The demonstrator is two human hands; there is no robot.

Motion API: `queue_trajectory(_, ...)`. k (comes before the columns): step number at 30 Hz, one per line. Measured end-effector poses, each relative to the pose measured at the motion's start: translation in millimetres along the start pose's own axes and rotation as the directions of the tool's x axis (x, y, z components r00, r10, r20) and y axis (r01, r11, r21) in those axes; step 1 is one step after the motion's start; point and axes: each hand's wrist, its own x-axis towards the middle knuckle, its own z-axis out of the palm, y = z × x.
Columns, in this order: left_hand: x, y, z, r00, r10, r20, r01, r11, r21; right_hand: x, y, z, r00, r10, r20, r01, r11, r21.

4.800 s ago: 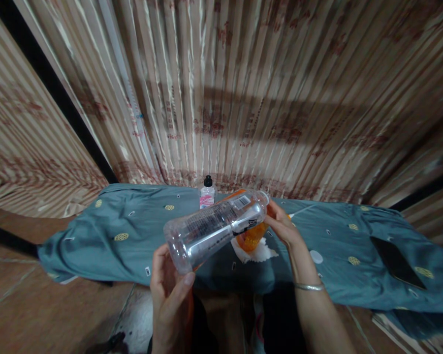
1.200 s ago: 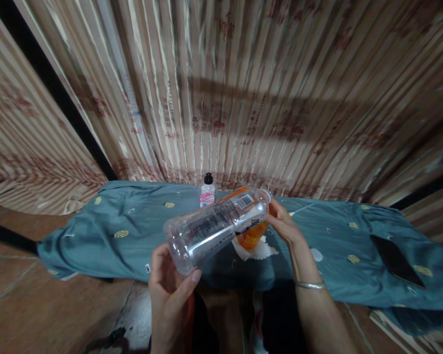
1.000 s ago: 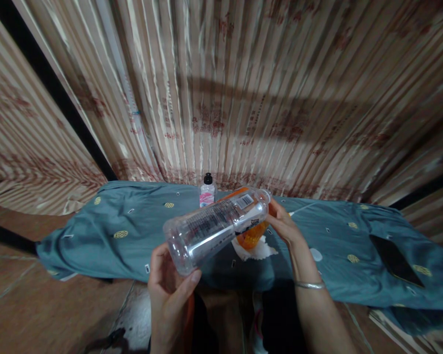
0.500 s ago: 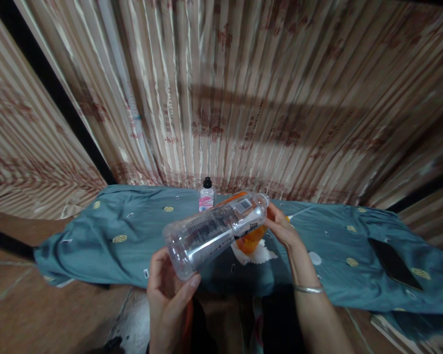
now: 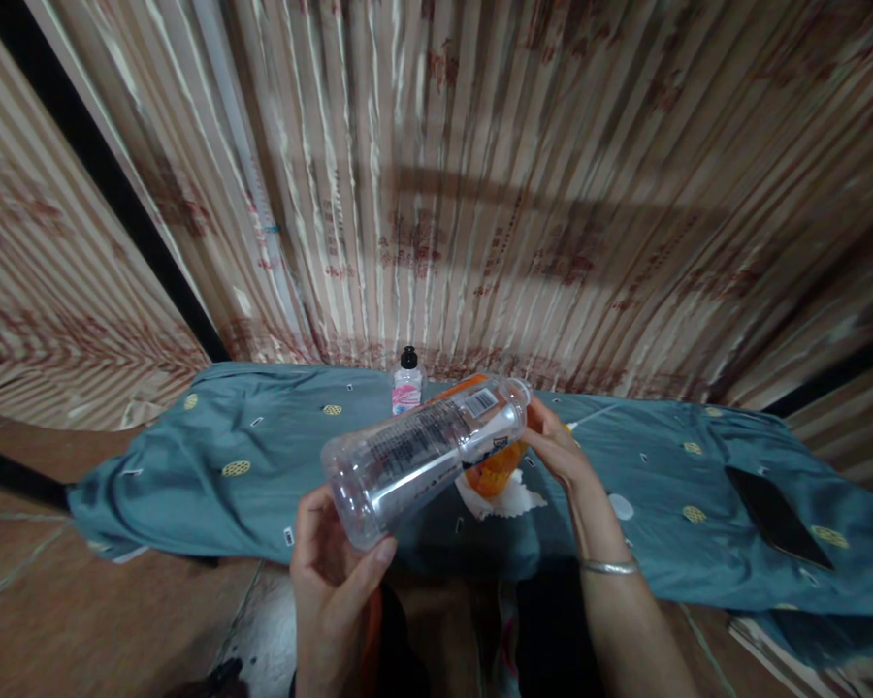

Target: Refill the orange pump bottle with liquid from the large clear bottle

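A clear plastic bottle [image 5: 422,456] with a printed label and a barcode is held tilted in front of me, its neck up and to the right. My left hand [image 5: 339,572] grips the base, thumb along the lower edge. At the neck end, my right hand [image 5: 553,441] holds the bottle with its fingers partly hidden behind it. Behind the bottle, an orange container [image 5: 496,475] is partly covered and stands on a crumpled white tissue [image 5: 518,501]. A small bottle [image 5: 407,390] with a black cap and pink label stands upright farther back.
A green patterned cloth [image 5: 262,436] covers the low surface. To the right lie a dark phone-like slab [image 5: 778,519] and a white round disc [image 5: 621,507]. A thin white stick [image 5: 597,417] lies behind my right hand. A striped curtain [image 5: 436,194] hangs behind, with dark poles [image 5: 116,184] alongside.
Almost nothing differs. Both hands keep the clear bottle in the same tilted pose, and the view has shifted only very slightly.
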Motion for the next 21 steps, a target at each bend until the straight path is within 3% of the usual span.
queue_trajectory(4, 1.8, -1.7, -5.0, 0.998, 0.021, 0.057, -0.022, 1.000, 0.021, 0.4, 0.0, 0.2, 1.000, 0.007, 0.012, -0.007, 1.000, 0.005)
queue_trajectory(21, 1.6, -1.2, -5.3, 0.998, 0.030, 0.059, -0.031, 1.000, 0.004, 1.2, 2.6, -1.8, 1.000, -0.010, 0.009, 0.010, 1.000, 0.001)
